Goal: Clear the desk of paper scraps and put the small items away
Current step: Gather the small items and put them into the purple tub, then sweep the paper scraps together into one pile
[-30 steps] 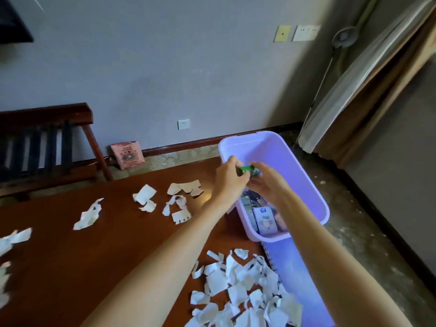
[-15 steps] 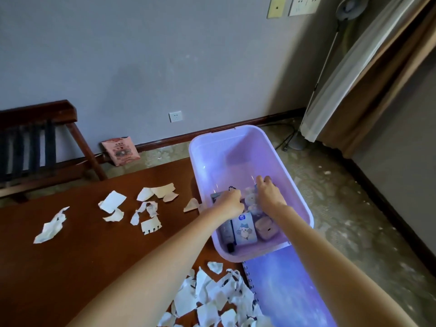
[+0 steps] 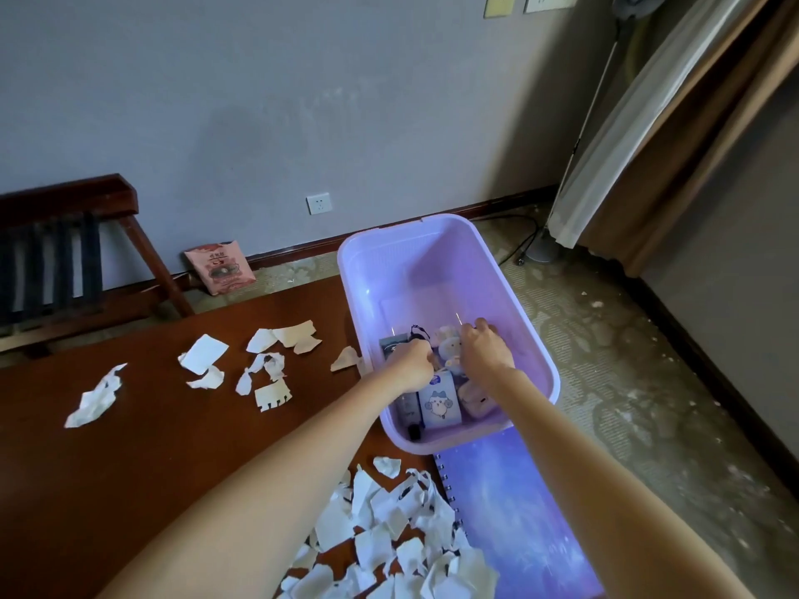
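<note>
**Both hands in the purple bin, scraps on the desk**

Surface: dark brown wooden desk (image 3: 151, 447). The purple bin (image 3: 359, 296) sits at its right end. Left hand (image 3: 413, 365) and right hand (image 3: 486, 350) are both down inside it, close together over the small items.

Left hand: fingers curled into a fist; cannot tell if anything is in it. Right hand: fingers bent down into the contents, tips hidden, hold unclear.

Just below the left hand: a tissue pack (image 3: 439, 402) with a cartoon figure; the blue logo is unreadable. The other items under the hands are hard to make out.

Paper scraps (image 3: 389, 533) are heaped nearer the person than the hands, partly on a starry spiral notebook (image 3: 519, 512) that is cut off at the bottom edge. Loose scraps (image 3: 203, 354) lie left of the left hand.

Room: grey wall, outlet (image 3: 318, 203), patterned carpet (image 3: 627, 361) right of the right hand, curtain (image 3: 648, 123) beyond it. Far left, a wooden chair (image 3: 65, 252), cropped. Pink pouch (image 3: 219, 268) against the wall; its print is too small to read.
</note>
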`<state>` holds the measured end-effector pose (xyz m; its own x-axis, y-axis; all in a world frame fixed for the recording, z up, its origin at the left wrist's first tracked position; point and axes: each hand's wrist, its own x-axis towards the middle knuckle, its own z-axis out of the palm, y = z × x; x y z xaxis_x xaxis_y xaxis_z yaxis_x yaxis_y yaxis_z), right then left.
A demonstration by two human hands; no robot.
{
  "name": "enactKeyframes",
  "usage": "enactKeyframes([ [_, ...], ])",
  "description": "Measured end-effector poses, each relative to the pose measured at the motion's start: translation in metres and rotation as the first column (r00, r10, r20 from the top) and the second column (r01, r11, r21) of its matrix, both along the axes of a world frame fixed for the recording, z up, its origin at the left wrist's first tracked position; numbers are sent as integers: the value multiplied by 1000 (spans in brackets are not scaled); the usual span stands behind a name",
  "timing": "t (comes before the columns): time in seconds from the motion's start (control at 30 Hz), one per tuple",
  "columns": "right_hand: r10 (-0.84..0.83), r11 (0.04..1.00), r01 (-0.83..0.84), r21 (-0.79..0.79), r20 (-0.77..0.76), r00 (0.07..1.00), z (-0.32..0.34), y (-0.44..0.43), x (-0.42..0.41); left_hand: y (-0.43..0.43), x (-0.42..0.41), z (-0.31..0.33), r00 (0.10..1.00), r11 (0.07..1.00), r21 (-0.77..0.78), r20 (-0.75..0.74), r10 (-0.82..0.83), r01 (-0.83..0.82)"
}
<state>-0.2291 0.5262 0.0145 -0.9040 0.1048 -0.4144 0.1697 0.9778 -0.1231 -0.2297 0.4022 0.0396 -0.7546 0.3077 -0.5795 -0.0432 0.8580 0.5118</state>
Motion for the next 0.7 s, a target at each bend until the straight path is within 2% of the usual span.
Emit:
enactKeyframes([
  [0.13,-51,998,48,-39,-74,996,25,-8,13,-11,12,30,990,992,85,-93,103,-96],
  [0.23,-143,982,109,-153,-233,962,51,-22,28,-26,24,60,958,965,185,-181,221,-188],
  [0.3,-219,955,111,-276,-401,889,67,-39,42,-42,37,78,919,933,266,-246,309,-242],
  [0.37,-273,924,45,-380,-571,774,80,-65,59,-65,55,92,862,891,349,-309,401,-290],
  [0.47,-303,865,-120,-488,-697,650,88,-118,96,-116,96,104,749,821,425,-379,543,-381],
  [0.5,-283,846,-184,-500,-715,640,86,-138,111,-137,113,103,705,794,430,-390,592,-429],
  [0.57,-169,814,-311,-490,-713,681,72,-180,148,-186,150,91,612,734,411,-408,678,-540],
  [0.63,12,771,-415,-484,-639,769,47,-225,192,-238,192,67,532,675,346,-425,732,-651],
  [0.7,258,720,-530,-448,-537,804,19,-267,237,-287,239,37,465,605,257,-441,767,-754],
])
